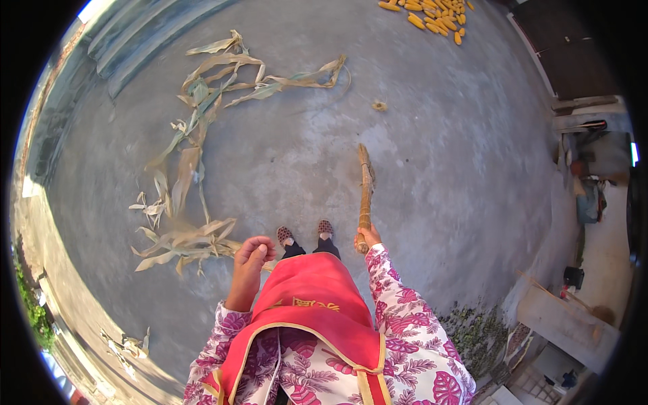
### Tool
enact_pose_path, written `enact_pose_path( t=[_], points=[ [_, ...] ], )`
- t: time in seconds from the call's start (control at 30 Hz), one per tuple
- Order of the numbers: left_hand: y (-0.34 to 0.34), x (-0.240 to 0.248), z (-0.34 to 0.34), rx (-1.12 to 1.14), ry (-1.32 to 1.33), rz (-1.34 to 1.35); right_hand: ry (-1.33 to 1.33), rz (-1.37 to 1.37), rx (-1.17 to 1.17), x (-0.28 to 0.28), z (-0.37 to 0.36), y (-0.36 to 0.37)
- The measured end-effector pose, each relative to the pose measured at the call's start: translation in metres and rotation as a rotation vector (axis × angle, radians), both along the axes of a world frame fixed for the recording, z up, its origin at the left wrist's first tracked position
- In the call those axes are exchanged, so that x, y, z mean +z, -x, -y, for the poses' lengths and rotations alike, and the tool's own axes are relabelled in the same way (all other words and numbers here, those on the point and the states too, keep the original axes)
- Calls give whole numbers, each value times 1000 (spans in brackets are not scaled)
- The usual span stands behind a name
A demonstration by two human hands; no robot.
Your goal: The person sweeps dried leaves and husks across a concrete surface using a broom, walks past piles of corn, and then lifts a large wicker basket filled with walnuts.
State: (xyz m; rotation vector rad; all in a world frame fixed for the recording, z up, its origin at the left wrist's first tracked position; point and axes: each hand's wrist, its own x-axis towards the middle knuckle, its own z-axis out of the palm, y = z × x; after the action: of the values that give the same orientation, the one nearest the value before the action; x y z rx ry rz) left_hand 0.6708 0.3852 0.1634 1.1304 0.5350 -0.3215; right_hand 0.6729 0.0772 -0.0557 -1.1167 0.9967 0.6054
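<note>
My right hand (pixel 368 237) grips the near end of a long straw broom (pixel 365 185) that points away from me over the concrete ground. My left hand (pixel 252 254) hangs in front of me with its fingers curled and nothing in it. It hovers above the edge of a trail of dry corn leaves and husks (pixel 192 145) that runs from near my feet up to the far left. My two patterned shoes (pixel 305 234) stand between the hands, below a red apron (pixel 310 304).
A heap of yellow corn cobs (pixel 435 17) lies at the far top. A small husk scrap (pixel 379 106) sits beyond the broom. A low concrete ledge with clutter (pixel 587 196) runs along the right. More dry leaves (pixel 128 345) lie at the lower left.
</note>
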Motion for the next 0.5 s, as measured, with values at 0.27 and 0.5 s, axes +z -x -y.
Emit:
enact_pose_path(
  t=[0.27,0.5],
  points=[
    [12,2,-31,68,-10,-30,258,-230,352,-78,-55,16],
    [0,0,-38,69,45,4,-190,-131,591,-14,-131,13]
  ],
)
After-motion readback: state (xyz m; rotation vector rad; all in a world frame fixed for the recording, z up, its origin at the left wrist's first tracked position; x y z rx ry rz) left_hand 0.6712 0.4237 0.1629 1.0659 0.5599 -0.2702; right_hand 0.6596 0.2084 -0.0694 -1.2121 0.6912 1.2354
